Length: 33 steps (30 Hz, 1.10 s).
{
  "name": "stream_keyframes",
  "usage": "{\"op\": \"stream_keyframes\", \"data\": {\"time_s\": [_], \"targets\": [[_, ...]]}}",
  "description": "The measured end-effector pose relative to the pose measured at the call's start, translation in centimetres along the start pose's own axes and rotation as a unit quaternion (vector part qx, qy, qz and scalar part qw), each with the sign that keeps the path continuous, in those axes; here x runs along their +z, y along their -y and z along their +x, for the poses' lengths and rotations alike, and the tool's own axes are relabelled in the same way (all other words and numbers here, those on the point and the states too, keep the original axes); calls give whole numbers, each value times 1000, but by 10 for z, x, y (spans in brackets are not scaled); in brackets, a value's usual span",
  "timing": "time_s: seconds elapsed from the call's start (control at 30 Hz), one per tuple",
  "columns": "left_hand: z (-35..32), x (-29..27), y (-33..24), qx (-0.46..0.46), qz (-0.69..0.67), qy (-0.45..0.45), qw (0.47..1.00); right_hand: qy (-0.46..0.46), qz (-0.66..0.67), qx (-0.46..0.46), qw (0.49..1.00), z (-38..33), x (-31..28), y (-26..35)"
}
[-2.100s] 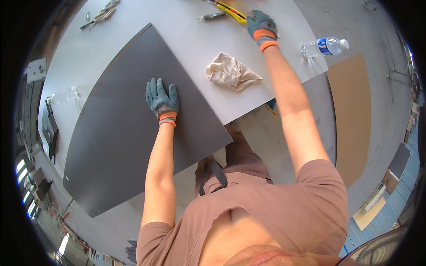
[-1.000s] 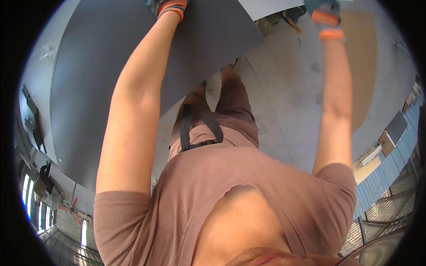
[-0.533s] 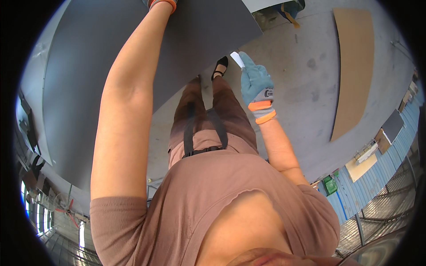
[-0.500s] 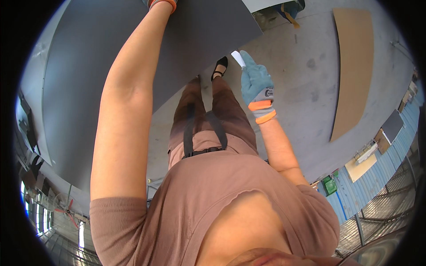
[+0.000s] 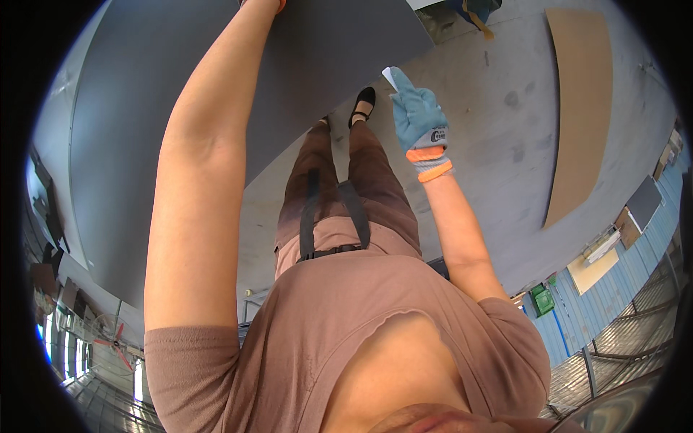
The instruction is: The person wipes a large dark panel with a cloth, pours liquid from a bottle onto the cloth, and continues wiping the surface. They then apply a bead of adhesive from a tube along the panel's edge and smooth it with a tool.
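A large dark grey sheet (image 5: 166,94) fills the upper left. My bare left arm reaches up across it; only the orange glove cuff (image 5: 278,4) shows at the top edge, and the hand itself is cut off. My right hand (image 5: 419,119), in a blue-grey glove with an orange cuff, is raised beside the sheet's right edge, above the floor. Its fingers are closed together on a small white scrap (image 5: 389,75) that sticks out at the fingertips. My legs and a black shoe (image 5: 363,105) show below the sheet.
Grey concrete floor (image 5: 491,180) lies to the right, with a long brown board (image 5: 577,108) on it. A blue and yellow object (image 5: 473,11) sits at the top edge. A green container (image 5: 543,298) and flat panels stand at the far right.
The view has tipped down from the tabletop toward my body and the floor. My right hand has come off the table, down beside the sheet's edge, with a white scrap in it.
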<state>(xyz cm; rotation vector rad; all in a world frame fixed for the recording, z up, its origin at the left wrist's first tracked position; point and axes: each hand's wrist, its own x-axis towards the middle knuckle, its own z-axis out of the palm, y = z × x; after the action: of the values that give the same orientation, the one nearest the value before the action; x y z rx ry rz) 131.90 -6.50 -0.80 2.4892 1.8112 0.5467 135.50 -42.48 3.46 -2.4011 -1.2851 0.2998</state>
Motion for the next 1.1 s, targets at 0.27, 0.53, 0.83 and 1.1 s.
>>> {"op": "stream_keyframes", "data": {"time_s": [0.27, 0.53, 0.83, 1.1], "targets": [[-2, -1, -5, 0, 12, -7, 1000, -17, -14, -11, 1000, -5, 14, -16], [-1, 1, -10, 2, 7, -27, 1000, -12, -63, -24, 998, -7, 15, -14], [-2, -4, -9, 10, 0, -31, 999, -16, -102, -19, 994, -8, 13, -6], [-1, 2, -9, 10, 17, -14, 1000, -22, -144, -16, 989, -11, 16, -5]]}}
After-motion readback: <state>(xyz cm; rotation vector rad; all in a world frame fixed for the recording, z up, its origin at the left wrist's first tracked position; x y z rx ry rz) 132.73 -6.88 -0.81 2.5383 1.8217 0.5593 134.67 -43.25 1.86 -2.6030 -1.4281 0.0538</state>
